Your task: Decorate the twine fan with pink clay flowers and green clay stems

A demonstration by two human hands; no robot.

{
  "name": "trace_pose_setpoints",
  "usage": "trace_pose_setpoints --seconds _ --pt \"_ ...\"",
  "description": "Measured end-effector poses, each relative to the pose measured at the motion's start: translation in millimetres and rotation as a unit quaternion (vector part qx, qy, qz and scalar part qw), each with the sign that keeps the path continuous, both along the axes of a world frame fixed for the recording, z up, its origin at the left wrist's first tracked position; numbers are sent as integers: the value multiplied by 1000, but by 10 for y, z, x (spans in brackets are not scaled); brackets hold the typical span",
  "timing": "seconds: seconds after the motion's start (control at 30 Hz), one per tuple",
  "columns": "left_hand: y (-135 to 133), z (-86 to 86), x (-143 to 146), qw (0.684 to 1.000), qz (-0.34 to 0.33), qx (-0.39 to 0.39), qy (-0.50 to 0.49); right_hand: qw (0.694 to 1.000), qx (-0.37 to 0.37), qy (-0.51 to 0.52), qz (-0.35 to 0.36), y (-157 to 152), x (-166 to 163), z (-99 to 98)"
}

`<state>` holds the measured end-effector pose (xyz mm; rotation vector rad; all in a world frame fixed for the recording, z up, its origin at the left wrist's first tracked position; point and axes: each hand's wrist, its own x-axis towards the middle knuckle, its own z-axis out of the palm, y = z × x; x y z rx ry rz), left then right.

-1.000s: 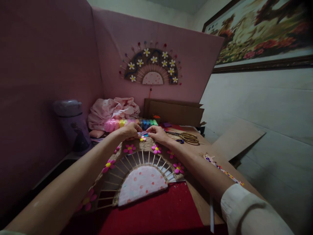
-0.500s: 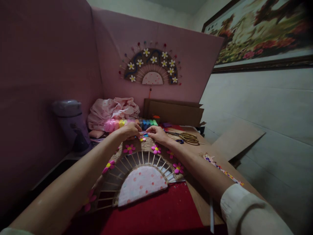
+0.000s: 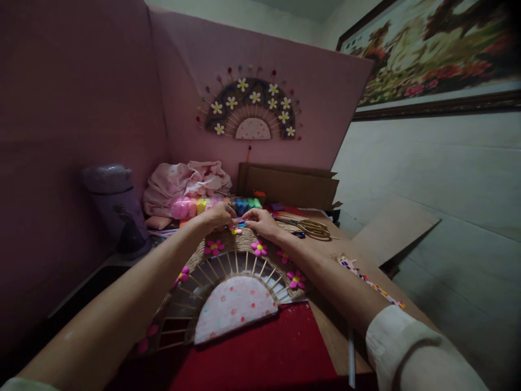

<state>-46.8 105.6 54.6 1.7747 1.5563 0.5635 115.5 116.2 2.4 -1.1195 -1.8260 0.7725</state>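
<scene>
A handmade fan (image 3: 236,309) of sticks and wound twine lies in front of me, with a dotted half-round cloth base and pink clay flowers (image 3: 259,248) along its band. At its top edge my left hand (image 3: 221,216) and my right hand (image 3: 261,222) face each other, fingers pinched close together. Something small and bluish-purple shows between the fingertips, too small to make out. Just below them sits a flower with a yellow centre (image 3: 236,231), partly covered by the left hand.
Behind the hands lies a clear pack of coloured clay (image 3: 187,207). Gold-handled scissors (image 3: 315,228) rest on sticks at the right. A purple bottle (image 3: 118,212) stands left beside crumpled pink cloth (image 3: 185,184). Cardboard (image 3: 288,187) leans at the back, below a hung finished fan (image 3: 252,108).
The view has shifted very slightly. Both hands keep their place at the fan's top edge, their fingers almost unmoved.
</scene>
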Motion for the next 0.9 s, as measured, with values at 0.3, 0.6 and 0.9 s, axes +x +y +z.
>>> trace_pose_setpoints --seconds 0.3,0.6,0.9 --pt "27 -45 19 1000 7 24 4 1000 12 -23 -3 19 0 -11" --pt "-223 289 -4 979 92 122 -137 993 56 -88 -57 -33 80 116" --pt "-757 179 185 870 28 21 -492 969 233 -48 -73 -914 119 439"
